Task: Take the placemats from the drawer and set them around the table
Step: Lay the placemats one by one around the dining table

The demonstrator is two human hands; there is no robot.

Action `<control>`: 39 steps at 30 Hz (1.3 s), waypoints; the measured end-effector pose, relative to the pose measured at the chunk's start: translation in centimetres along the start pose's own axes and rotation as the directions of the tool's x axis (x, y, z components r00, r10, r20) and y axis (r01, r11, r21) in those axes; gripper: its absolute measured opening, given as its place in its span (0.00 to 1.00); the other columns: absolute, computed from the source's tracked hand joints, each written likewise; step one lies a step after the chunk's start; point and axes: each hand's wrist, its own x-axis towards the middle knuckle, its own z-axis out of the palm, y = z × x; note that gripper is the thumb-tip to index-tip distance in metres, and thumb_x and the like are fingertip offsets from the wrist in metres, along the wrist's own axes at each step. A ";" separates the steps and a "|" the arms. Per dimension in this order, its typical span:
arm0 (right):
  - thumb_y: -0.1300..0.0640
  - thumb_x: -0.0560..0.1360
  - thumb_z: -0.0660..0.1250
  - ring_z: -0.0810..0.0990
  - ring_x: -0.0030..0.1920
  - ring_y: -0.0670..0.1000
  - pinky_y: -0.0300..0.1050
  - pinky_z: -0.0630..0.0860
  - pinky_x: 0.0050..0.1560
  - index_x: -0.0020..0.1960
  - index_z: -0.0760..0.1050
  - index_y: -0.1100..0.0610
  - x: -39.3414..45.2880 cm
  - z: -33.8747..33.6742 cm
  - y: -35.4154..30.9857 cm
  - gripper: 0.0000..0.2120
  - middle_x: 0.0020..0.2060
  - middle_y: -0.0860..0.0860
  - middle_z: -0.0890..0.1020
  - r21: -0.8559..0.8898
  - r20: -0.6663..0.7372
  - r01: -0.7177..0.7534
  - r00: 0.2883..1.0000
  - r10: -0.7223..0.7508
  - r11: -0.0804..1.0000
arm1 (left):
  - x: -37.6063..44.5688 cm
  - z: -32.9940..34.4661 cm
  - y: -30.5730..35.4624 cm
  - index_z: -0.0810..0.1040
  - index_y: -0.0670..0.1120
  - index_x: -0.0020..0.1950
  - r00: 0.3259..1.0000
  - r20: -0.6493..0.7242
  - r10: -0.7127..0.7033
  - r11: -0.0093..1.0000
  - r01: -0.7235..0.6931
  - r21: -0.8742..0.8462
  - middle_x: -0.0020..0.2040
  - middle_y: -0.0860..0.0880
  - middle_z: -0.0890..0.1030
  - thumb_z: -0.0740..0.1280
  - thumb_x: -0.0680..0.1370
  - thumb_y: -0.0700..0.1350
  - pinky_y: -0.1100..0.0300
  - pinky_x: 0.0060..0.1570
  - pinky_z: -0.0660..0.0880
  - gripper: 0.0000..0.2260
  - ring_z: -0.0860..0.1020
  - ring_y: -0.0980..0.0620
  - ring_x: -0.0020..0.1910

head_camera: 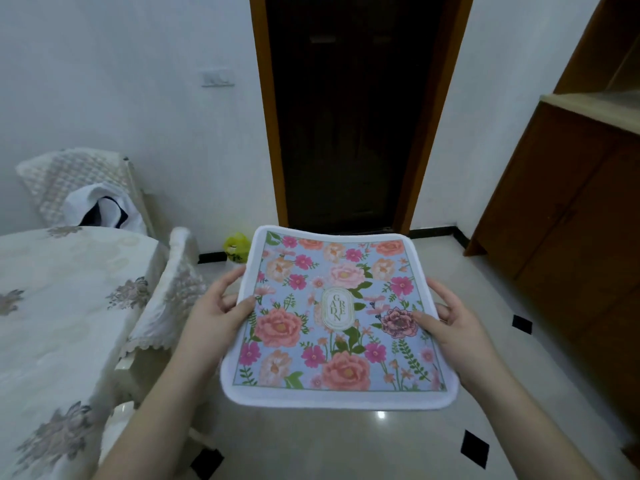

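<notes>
A floral placemat point(337, 317) with a white border and a blue ground of pink and peach flowers is held flat in front of me, above the floor. My left hand point(221, 306) grips its left edge, thumb on top. My right hand point(446, 323) grips its right edge the same way. Whether more mats lie under the top one I cannot tell. The table point(62, 299), covered with a white embroidered cloth, stands to my left, apart from the mat.
A chair point(166, 299) with a white lace cover stands against the table's right side; another chair point(79, 181) is behind it. A dark doorway point(349, 116) lies straight ahead. A brown wooden cabinet point(571, 202) runs along the right. A yellow-green bag point(236, 245) sits on the floor by the wall.
</notes>
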 end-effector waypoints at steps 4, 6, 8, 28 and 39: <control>0.61 0.77 0.70 0.87 0.41 0.57 0.55 0.84 0.37 0.67 0.68 0.41 3.8 1.5 -0.2 0.25 0.44 0.52 0.87 -0.018 0.042 -0.005 0.999 0.006 1.000 | 2.3 -0.8 -0.5 0.69 0.58 0.70 0.997 -0.071 -0.014 1.000 0.013 -0.005 0.45 0.45 0.87 0.68 0.80 0.42 0.46 0.39 0.83 0.21 0.86 0.41 0.40; 0.61 0.77 0.70 0.87 0.42 0.58 0.57 0.84 0.39 0.68 0.68 0.41 5.6 2.6 -0.4 0.26 0.45 0.52 0.87 -0.022 0.065 -0.011 0.998 0.013 1.000 | 3.6 -1.6 -0.9 0.70 0.57 0.70 0.994 -0.104 -0.019 1.000 0.017 -0.021 0.45 0.45 0.87 0.67 0.80 0.42 0.44 0.41 0.83 0.21 0.86 0.41 0.41; 0.61 0.77 0.69 0.87 0.43 0.59 0.61 0.83 0.43 0.69 0.68 0.41 7.8 4.1 -0.7 0.26 0.46 0.53 0.87 -0.023 0.095 -0.015 0.995 0.017 1.000 | 5.2 -2.6 -1.2 0.70 0.57 0.69 0.991 -0.128 -0.028 0.999 0.022 -0.049 0.46 0.45 0.87 0.67 0.80 0.41 0.43 0.42 0.82 0.20 0.86 0.40 0.41; 0.61 0.77 0.69 0.87 0.43 0.56 0.60 0.84 0.42 0.73 0.66 0.44 26.0 16.4 -4.9 0.28 0.45 0.52 0.87 -0.151 0.206 0.006 0.978 0.025 0.989 | 22.1 -10.6 -1.1 0.70 0.58 0.69 0.970 -0.226 -0.088 0.994 0.072 -0.080 0.47 0.46 0.87 0.67 0.80 0.42 0.44 0.43 0.82 0.19 0.86 0.42 0.41; 0.62 0.77 0.69 0.87 0.43 0.56 0.58 0.84 0.42 0.71 0.68 0.44 41.0 18.7 -6.0 0.27 0.44 0.51 0.87 -0.086 0.288 -0.011 0.957 0.035 0.996 | 33.5 -9.1 1.5 0.69 0.56 0.71 0.931 -0.342 -0.128 0.991 0.130 -0.017 0.44 0.47 0.87 0.67 0.80 0.42 0.45 0.39 0.83 0.20 0.86 0.43 0.39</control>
